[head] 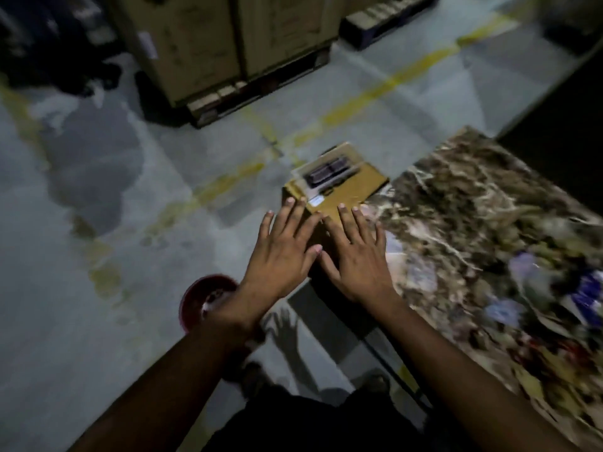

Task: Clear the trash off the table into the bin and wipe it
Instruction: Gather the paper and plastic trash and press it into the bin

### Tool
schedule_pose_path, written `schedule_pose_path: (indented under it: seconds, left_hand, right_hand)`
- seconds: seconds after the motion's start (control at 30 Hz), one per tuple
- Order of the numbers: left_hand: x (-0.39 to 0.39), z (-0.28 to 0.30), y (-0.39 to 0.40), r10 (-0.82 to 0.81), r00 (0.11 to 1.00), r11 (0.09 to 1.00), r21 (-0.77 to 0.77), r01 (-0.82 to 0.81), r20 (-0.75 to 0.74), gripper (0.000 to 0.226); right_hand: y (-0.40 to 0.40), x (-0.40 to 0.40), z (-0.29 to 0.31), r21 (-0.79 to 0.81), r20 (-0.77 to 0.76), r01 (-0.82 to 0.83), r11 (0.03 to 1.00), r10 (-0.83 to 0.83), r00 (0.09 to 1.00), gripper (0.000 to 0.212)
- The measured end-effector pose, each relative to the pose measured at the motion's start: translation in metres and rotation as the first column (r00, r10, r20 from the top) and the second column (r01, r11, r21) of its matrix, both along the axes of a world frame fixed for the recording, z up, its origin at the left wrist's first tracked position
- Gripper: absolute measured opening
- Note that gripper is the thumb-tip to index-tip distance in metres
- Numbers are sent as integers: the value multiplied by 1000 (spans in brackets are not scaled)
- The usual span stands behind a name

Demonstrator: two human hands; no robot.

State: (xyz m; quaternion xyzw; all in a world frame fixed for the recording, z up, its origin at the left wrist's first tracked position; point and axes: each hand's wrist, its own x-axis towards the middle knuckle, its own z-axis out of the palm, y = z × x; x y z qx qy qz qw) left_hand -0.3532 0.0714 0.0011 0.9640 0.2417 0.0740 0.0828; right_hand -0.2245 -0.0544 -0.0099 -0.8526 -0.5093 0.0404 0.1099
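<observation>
- The left hand (280,252) and right hand (355,256) are hovering flat at frame centre, fingers spread, gripping nothing.
- Trash wrappers (554,288) are lying at right on the marble table (456,197), nearer the right hand.
- The red bin (195,298) is sitting lower left, beneath the left wrist; its contents are too blurred to tell.
- A cardboard box (355,187) is standing just beyond the fingertips.
</observation>
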Motion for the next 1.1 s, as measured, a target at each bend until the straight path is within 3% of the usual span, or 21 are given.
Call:
schedule_pose_path:
  seconds: [0.13, 0.33, 0.53, 0.63, 0.73, 0.8, 0.87, 0.97, 1.1]
  left_hand:
    - [95, 7, -77, -160, 987, 987, 3, 160, 7, 61]
    - [213, -2, -199, -364, 930, 932, -7, 364, -55, 60]
    - [286, -6, -285, -529, 847, 848, -54, 527, -50, 61]
    - [306, -16, -304, -543, 839, 833, -147, 533, -32, 60]
    - [315, -29, -309, -502, 863, 834, -230, 501, 59, 58]
    - [317, -40, -310, -370, 922, 876, -287, 388, 115, 59]
    - [319, -55, -312, -177, 979, 898, -390, 204, 105, 62]
    - [326, -71, -320, -49, 998, 816, -575, 59, 32, 71]
    - [334, -74, -336, -192, 971, 776, -583, 241, 145, 69]
  right_hand:
    - [-96, 67, 5, 35, 9, 229, 973, -229, 973, 63]
    - [-241, 147, -5, 30, -4, 447, 894, -447, 894, 63]
    - [-334, 174, -11, 35, -37, 606, 795, -605, 796, 65]
    - [-359, 182, -12, 137, -38, 626, 767, -628, 777, 59]
    - [-392, 202, -16, 263, -101, 746, 612, -751, 652, 54]
    - [-415, 220, -22, 288, -185, 828, 481, -820, 541, 54]
    - [-431, 239, -30, 261, -237, 868, 422, -844, 481, 56]
    - [-431, 265, -39, 122, -244, 855, 504, -820, 518, 63]
    - [-400, 281, -49, 9, -261, 791, 611, -763, 592, 65]
